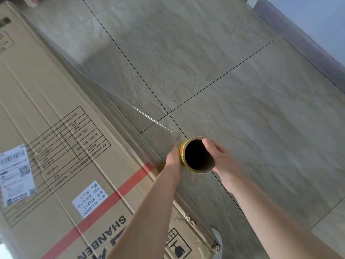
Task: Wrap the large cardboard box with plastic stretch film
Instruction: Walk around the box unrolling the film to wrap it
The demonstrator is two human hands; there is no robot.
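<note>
A large brown cardboard box [56, 113] with printed tables, white labels and a red stripe fills the left side, and clear film lies over its face. A stretch film roll [188, 146], seen end-on with a dark hollow cardboard core and a yellow rim, hovers beside the box's right edge. My left hand [172, 156] grips the roll's left side. My right hand [222, 159] holds its right side, thumb hooked over the core's rim. A taut clear sheet of film [119, 101] runs from the roll up along the box's edge.
Beige floor tiles [242, 90] with dark grout lines spread to the right of the box. A dark skirting strip [298, 43] and a pale wall run across the top right corner. Crumpled tape sits on the box's lower corner [186, 221].
</note>
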